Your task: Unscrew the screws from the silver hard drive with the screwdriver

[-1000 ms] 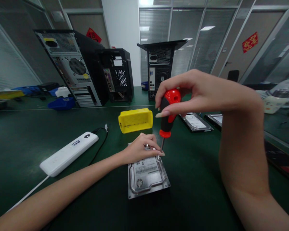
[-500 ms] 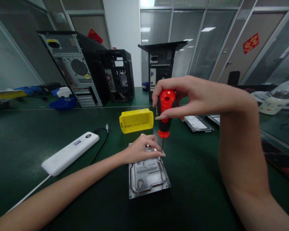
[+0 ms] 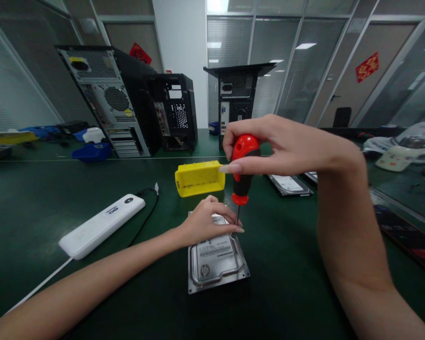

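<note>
A silver hard drive [image 3: 217, 264] lies label up on the dark green table. My right hand [image 3: 276, 146] grips a red and black screwdriver [image 3: 246, 160] by its handle from above, the thumb stretched along the near side. The shaft points down, slightly tilted, to the drive's right edge. My left hand [image 3: 208, 219] rests over the far part of the drive. Its thumb and fingers close around the lower end of the shaft, and they hide the screwdriver's tip and whatever is under it.
A yellow bin [image 3: 200, 179] stands behind the drive. To the left lie a white power strip [image 3: 102, 226] and a short black cable [image 3: 148, 219]. Another hard drive [image 3: 290, 185] is at right. Computer cases [image 3: 134, 104] stand along the back, beside a blue tray [image 3: 92, 152].
The screwdriver handle has turned and leans slightly more to the right. My right thumb now reaches further left across it. My left hand stays at the shaft's lower end.
</note>
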### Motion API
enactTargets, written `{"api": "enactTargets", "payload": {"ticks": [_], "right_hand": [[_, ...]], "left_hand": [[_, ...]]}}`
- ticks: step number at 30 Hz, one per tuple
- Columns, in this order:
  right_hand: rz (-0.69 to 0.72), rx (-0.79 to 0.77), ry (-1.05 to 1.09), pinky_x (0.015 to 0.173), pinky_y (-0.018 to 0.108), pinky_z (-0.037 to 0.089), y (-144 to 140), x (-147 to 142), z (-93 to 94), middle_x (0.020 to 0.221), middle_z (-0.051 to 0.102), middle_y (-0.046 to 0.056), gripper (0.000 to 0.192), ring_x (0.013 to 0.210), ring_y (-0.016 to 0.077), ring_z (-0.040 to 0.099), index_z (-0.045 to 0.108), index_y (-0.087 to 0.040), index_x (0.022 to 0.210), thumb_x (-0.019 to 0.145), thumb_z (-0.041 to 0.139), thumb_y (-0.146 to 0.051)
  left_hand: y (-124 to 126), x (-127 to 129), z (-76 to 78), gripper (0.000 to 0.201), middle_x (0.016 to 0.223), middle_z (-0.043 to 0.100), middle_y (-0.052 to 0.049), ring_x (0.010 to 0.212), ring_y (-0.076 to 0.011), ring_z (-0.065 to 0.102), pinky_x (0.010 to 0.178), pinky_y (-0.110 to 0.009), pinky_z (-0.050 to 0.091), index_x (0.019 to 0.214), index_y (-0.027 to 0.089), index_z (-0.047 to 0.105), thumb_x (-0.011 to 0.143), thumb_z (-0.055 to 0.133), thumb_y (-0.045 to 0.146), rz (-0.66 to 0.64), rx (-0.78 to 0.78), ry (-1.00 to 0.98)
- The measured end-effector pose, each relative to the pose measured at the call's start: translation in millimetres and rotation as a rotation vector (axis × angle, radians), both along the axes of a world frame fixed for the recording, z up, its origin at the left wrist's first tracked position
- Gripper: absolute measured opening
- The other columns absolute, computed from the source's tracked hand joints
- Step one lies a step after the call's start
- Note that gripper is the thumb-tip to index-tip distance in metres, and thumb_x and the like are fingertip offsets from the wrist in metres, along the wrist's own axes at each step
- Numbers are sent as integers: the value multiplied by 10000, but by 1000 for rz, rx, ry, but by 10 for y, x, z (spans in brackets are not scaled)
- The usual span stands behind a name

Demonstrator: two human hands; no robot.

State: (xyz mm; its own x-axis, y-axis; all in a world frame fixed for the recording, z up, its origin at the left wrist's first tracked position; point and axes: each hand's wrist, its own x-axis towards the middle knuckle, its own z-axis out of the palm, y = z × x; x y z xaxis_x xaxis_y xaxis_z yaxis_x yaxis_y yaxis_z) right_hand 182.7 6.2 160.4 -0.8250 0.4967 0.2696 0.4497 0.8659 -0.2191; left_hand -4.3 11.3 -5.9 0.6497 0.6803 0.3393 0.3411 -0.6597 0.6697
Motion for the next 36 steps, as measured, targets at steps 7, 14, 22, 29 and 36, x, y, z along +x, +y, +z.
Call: {"api": "enactTargets", "payload": {"ticks": [7,14,22,29,36], "right_hand": [[176,-163,81,542,114,437,68,122,-23,998,596,70,245,781,79,578,576,-68,1090,951,447,-225],[99,-239,26,559,136,510,4,164,46,1055,626,67,303,774,92,611,593,-124,1113,952,496,-362],[1,23,-19,512,230,339,-11,86,37,677,544,15,426,582,74,453,666,-123,836,924,511,-510],[-54,-116,36,591,217,410,-28,140,35,822,612,36,520,673,91,550,639,-113,920,998,313,-510],[1,-3,25,680,239,428,-90,99,38,958,614,51,321,819,127,568,598,-131,1074,992,400,-370]], "left_hand": [[7,0,-35,93,822,783,-8,725,-137,663,751,-275,440,823,179,773,798,775,268,-41,19,-67],[9,-7,-82,151,846,777,-83,756,-159,726,715,-234,571,850,109,761,794,754,249,-90,-145,-133],[-9,13,-40,121,888,782,-81,774,-157,730,744,-251,593,879,114,762,803,721,199,-107,-131,-125],[-3,15,-46,131,881,779,-97,789,-174,734,754,-275,601,873,103,754,804,707,204,-120,-167,-109],[20,4,-78,146,872,776,-116,779,-188,734,736,-281,597,833,88,748,802,708,226,-116,-184,-127]]}}
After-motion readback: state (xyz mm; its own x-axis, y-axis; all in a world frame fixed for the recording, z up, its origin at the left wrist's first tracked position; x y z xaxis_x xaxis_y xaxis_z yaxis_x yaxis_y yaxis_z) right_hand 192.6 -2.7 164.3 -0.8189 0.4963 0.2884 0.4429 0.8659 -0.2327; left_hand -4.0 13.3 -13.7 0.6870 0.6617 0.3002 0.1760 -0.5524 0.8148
